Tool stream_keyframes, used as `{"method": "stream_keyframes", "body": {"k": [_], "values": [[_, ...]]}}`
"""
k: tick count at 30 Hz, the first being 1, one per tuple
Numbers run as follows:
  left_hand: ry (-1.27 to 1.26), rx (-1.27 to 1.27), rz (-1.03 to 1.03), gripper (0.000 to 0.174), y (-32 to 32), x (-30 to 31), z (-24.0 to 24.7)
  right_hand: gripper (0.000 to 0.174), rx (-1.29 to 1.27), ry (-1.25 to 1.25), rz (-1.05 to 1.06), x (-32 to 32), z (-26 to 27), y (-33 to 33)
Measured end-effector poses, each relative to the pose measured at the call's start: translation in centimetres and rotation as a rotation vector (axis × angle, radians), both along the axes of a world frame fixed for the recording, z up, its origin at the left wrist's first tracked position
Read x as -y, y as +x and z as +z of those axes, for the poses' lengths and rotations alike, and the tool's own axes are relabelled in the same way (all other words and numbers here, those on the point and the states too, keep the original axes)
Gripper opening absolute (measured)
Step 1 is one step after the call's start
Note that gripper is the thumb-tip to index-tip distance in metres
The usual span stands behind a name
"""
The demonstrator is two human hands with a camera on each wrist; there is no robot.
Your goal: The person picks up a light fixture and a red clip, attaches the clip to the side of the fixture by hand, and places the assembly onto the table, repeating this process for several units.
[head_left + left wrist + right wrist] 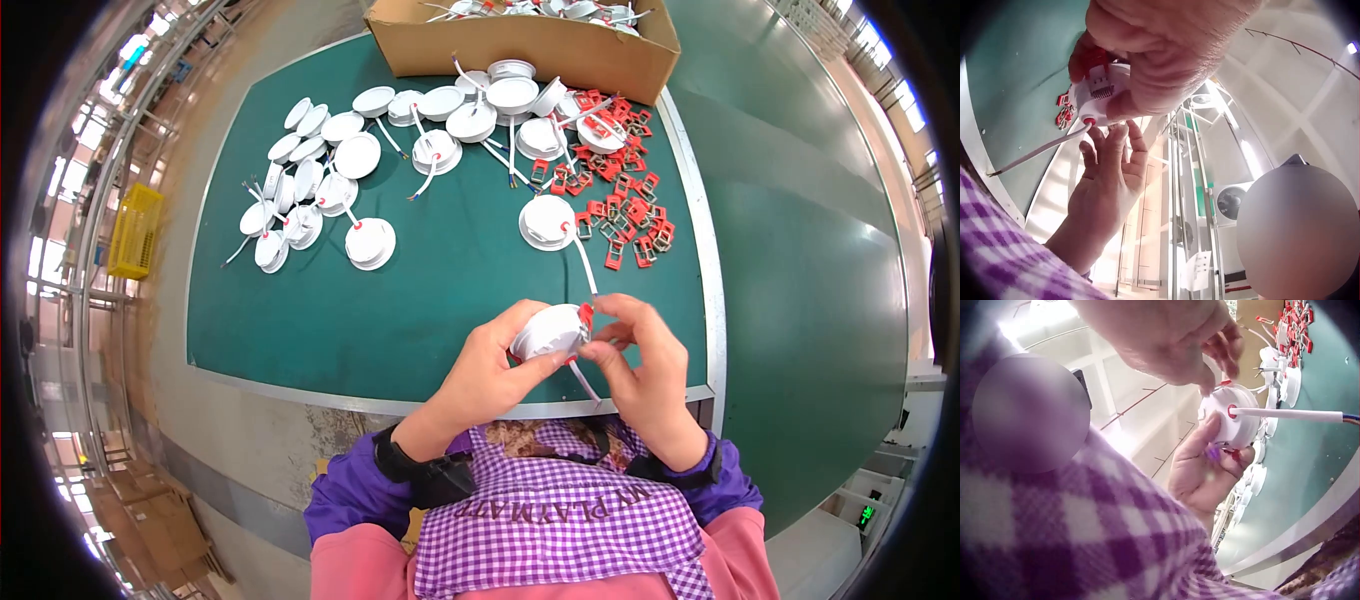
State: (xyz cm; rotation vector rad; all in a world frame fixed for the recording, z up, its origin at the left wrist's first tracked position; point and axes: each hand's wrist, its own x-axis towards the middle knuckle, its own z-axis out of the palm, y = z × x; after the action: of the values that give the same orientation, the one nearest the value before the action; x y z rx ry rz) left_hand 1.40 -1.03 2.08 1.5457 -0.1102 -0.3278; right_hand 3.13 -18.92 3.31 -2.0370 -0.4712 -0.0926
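Observation:
My left hand [490, 372] grips a white round downlight [548, 332] just above the front edge of the green table, its cable hanging toward me. One red clip [1095, 61] with a metal spring sits on the downlight's side, by the left fingers in the left wrist view. On the opposite side my right hand [648, 375] pinches another red clip [586, 314] between thumb and fingertips, right at the housing. From the right wrist view, the downlight's back [1229, 419] shows a red grommet with the white cable coming out; the right fingertips partly cover the clip there.
Just beyond my hands lies another downlight [546, 222], cable toward me. A pile of red clips [625, 215] spreads at the right. Many white downlights [357, 156] sit across the back and left. A cardboard box [530, 50] of lights stands at the far edge.

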Motion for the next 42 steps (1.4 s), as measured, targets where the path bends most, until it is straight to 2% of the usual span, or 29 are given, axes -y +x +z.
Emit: {"method": "stream_keyframes", "body": {"k": [1, 6, 9, 11, 13, 14, 16, 20, 22, 27, 29, 31, 35, 38, 40, 41, 42], "values": [[0.029, 0.009, 0.042, 0.029, -0.2, 0.3, 0.1, 0.023, 0.118, -0.048, -0.057, 0.0, -0.1, 0.0], [0.135, 0.066, 0.097, 0.029, -0.3, 0.7, 0.2, 0.015, 0.163, -0.035, 0.0, -0.1, -0.8, 0.0], [0.086, 0.049, 0.085, 0.029, -0.4, 0.2, -0.2, 0.015, 0.191, -0.035, 0.04, -0.2, -0.7, 0.1], [-0.057, 0.002, 0.023, 0.029, -0.2, -0.2, -0.8, 0.015, 0.241, -0.042, 0.057, 0.0, -0.7, 0.0], [-0.027, 0.032, 0.02, 0.03, -0.4, -0.2, -0.4, 0.016, 0.084, -0.014, 0.063, 0.2, -0.7, -0.1], [0.004, 0.065, 0.017, 0.03, -0.4, -0.3, -0.1, 0.016, 0.085, -0.013, 0.062, 0.3, -0.6, -0.2], [0.038, 0.095, 0.006, 0.03, -0.5, -0.5, 0.3, 0.017, -0.25, 0.208, -0.001, 0.4, -0.7, -0.4], [0.095, 0.163, -0.012, 0.028, -0.6, -0.2, 1.1, 0.021, -0.214, 0.172, 0.018, 1.0, 0.9, -0.4], [0.09, 0.168, -0.032, 0.027, -0.7, -0.3, 1.2, 0.024, -0.33, 0.294, 0.026, 0.9, 1.8, -0.4], [0.143, 0.128, -0.047, 0.027, -0.7, -0.2, 0.9, 0.026, -0.469, 0.281, 0.078, 1.4, 0.4, 0.4], [-0.06, -0.083, -0.051, 0.029, -0.2, 0.0, -0.5, 0.025, -0.535, 0.297, 0.073, 1.6, 0.2, 0.7], [-0.058, -0.095, -0.112, 0.031, 0.6, 0.0, -0.7, 0.027, -0.707, 0.36, 0.123, 2.2, 0.3, 1.5], [0.072, -0.191, -0.242, 0.034, 4.4, -1.2, 2.5, 0.03, -0.626, 0.475, -0.006, 4.8, -0.7, 2.6], [-0.135, -0.117, -0.169, 0.037, 10.2, -2.8, 4.7, 0.024, -0.576, 0.464, -0.128, 6.2, -1.8, 3.2], [-0.478, 0.086, -0.076, 0.04, 15.4, -3.7, 6.3, 0.022, -0.567, 0.447, -0.18, 6.1, -2.5, 3.3], [-0.556, 0.273, -0.048, 0.045, 17.8, -3.8, 7.5, 0.019, -0.558, 0.424, -0.225, 6.0, -2.8, 3.3], [-0.597, 0.336, 0.024, 0.05, 18.9, -3.8, 8.5, 0.019, -0.554, 0.427, -0.231, 5.9, -3.2, 3.4]]}}
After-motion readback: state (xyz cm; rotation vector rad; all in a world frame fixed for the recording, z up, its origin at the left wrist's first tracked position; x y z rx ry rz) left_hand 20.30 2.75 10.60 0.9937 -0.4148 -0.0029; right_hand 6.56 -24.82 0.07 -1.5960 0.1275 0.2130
